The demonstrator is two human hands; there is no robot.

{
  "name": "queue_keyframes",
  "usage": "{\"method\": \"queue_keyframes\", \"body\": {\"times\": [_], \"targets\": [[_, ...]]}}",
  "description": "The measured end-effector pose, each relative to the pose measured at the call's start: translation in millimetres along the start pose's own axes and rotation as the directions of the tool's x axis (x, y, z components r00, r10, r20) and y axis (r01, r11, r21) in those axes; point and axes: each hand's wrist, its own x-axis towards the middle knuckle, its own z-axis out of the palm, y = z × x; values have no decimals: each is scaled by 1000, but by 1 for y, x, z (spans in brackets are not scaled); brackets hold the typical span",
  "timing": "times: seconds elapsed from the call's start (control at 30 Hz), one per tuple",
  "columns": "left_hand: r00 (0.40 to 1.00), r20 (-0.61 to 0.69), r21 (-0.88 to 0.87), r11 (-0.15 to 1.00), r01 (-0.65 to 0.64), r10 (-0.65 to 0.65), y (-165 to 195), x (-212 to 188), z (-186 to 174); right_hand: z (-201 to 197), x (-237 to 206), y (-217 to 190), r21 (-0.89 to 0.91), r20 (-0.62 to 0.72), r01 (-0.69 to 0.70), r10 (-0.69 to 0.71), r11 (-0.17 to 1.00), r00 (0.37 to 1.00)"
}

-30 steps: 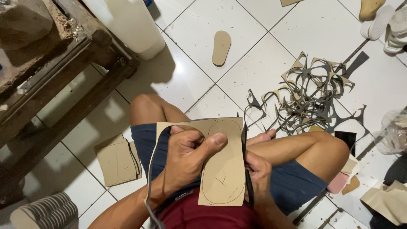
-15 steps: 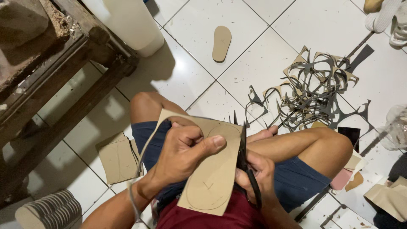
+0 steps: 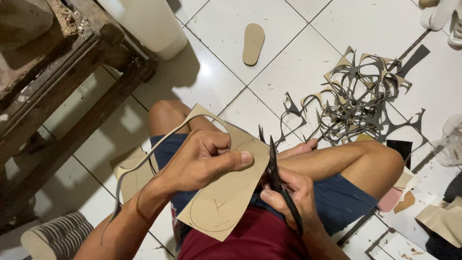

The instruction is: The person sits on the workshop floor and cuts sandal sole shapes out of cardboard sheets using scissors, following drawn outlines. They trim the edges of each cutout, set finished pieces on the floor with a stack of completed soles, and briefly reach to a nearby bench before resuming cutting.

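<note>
Scissors (image 3: 278, 180) up and working, black blades pointing away from the body, gripped in the right hand (image 3: 288, 197), whose fingers are curled shut around the handles just right of the tan sheet (image 3: 226, 192). That sheet is the centrepiece: a flat piece of card-like material held over the lap, with a pencilled sole outline drawn on it. The left hand (image 3: 204, 161) clamps it from above, fingers wrapped over the top edge and the thumb pressed flat across its face. A thin trimmed strip (image 3: 144, 163) curls off the sheet's upper left edge and hangs down past the left forearm. Beyond the sheet, on the white tiled floor (image 3: 288, 58), lies a tangled heap of dark offcuts (image 3: 361, 96), up and to its right. Farther beyond the sheet, a single cut-out sole (image 3: 253, 43) lies flat on a tile, alone. Left of the sheet sits another tan piece (image 3: 132, 171) on the floor, and past that a rough wooden frame (image 3: 72, 96). Low left of the sheet, a stack of soles (image 3: 57, 236) stands on edge.
</note>
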Motion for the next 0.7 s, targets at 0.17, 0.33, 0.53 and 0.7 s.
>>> {"method": "queue_keyframes", "body": {"times": [0.17, 0.33, 0.53, 0.7], "targets": [[994, 105, 3, 1000, 7, -7, 7, 2, -6, -2, 1, 2, 96, 68, 97, -104, 991, 992], [985, 173, 127, 992, -6, -16, 11, 6, -23, -3, -5, 12, 8, 33, 35, -36, 999, 999], [989, 63, -331, 932, 150, -137, 7, 20, -27, -13, 0, 19, -2, 43, -14, 14, 1000, 999], [947, -100, -6, 952, -307, 305, -40, 7, 49, -12, 4, 14, 156, -36, 90, -86, 984, 996]]}}
